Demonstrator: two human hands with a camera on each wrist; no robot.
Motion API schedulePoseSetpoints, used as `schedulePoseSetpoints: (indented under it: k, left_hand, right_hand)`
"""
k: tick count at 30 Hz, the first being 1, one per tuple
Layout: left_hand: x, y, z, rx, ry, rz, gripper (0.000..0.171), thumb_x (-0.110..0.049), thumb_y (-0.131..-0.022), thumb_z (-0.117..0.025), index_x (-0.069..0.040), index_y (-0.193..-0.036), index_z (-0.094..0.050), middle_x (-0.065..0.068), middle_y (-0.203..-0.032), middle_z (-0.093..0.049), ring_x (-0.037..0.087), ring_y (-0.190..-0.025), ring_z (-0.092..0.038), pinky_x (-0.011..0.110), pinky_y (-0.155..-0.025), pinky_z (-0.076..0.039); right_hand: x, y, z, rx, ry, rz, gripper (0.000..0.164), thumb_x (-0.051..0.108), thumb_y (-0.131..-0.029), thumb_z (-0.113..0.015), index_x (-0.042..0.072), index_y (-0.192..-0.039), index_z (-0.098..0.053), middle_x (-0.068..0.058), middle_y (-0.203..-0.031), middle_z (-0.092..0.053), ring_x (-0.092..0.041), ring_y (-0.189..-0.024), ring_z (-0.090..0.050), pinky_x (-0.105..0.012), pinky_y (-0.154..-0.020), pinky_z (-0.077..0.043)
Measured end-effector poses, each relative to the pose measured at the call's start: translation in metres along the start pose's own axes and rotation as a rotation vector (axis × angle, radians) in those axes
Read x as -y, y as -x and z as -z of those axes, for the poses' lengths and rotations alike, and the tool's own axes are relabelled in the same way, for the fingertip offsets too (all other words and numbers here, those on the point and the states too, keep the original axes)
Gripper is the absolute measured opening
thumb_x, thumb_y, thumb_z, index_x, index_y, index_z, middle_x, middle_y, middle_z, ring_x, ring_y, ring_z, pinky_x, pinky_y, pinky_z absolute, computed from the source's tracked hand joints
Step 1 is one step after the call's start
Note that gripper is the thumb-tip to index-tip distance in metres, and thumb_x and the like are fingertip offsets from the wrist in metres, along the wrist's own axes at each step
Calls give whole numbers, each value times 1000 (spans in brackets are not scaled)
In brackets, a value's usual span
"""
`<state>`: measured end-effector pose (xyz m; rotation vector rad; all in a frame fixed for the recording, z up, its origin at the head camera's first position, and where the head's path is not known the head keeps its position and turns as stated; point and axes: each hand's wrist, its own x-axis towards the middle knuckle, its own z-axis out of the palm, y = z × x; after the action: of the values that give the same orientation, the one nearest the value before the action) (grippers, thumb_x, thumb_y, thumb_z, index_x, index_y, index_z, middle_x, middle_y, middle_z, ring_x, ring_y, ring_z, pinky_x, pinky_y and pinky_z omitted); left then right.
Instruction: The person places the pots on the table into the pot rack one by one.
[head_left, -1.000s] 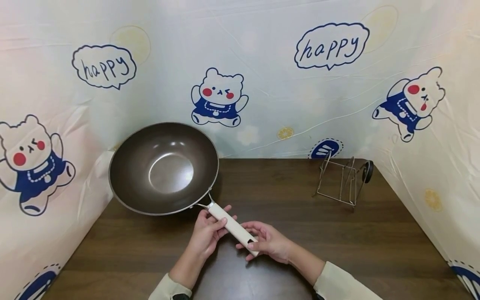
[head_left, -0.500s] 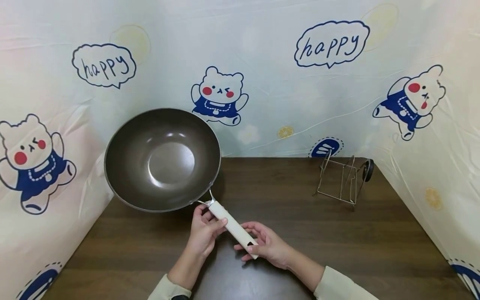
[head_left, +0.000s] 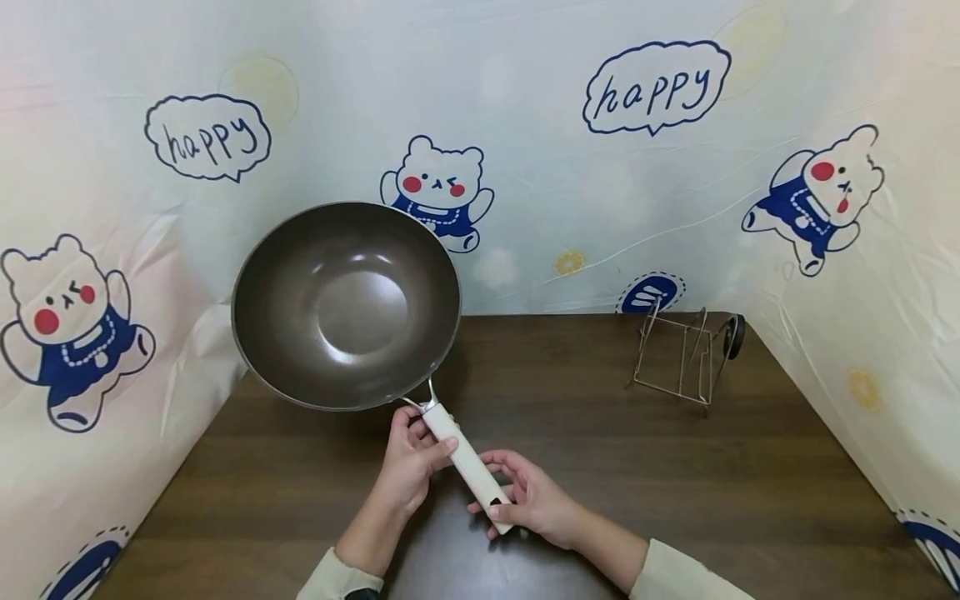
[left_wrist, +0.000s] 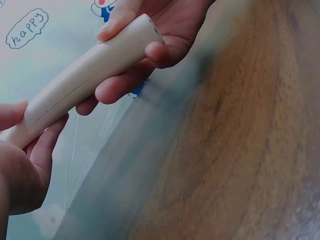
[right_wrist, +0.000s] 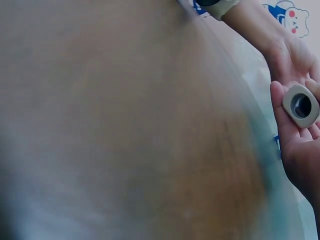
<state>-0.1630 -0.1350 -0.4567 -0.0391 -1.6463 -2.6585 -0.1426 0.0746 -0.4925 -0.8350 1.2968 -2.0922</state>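
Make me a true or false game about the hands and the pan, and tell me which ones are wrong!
1. The left hand and the right hand both hold the handle of the pan. True.
2. The left hand holds the end of the handle farthest from the pan. False: the right hand does; the left hand is nearer the pan.
3. The rack is on the table, to the right of the pan. True.
4. The handle is darker than the pan's inside. False: the handle is cream and the inside is brown.
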Motion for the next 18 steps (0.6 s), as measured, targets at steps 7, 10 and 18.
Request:
schedulePoseSetpoints:
  k: [7, 10, 18]
  left_hand:
    - [1, -1, -3, 43, -85, -15, 67, 27, -72, -62, -5, -120, -30, 13, -109, -57, 20, -91, -63, 33, -64, -57]
    - [-2, -4, -5, 45, -122, -24, 73, 29, -67, -65, -4, -121, -30, 15, -112, -57, 21, -94, -62, 33, -68, -56]
    - [-7, -6, -13, 109, -194, -55, 79, 30, -64, -68, 0, -125, -30, 25, -117, -53, 25, -100, -63, 33, -79, -55]
  right_hand:
    - [-2, 6, 2, -13, 63, -1, 67, -15, -89, -58, -7, -147, -26, -21, -139, -36, -47, -108, -60, -36, -68, -59]
    - [-2, 6, 3, -19, 83, -5, 68, -15, -89, -58, -5, -147, -26, -21, -140, -36, -49, -107, -59, -39, -68, -59]
    - [1, 8, 0, -74, 138, -41, 74, -13, -87, -62, 0, -150, -25, -23, -139, -34, -39, -101, -64, -42, -69, -59]
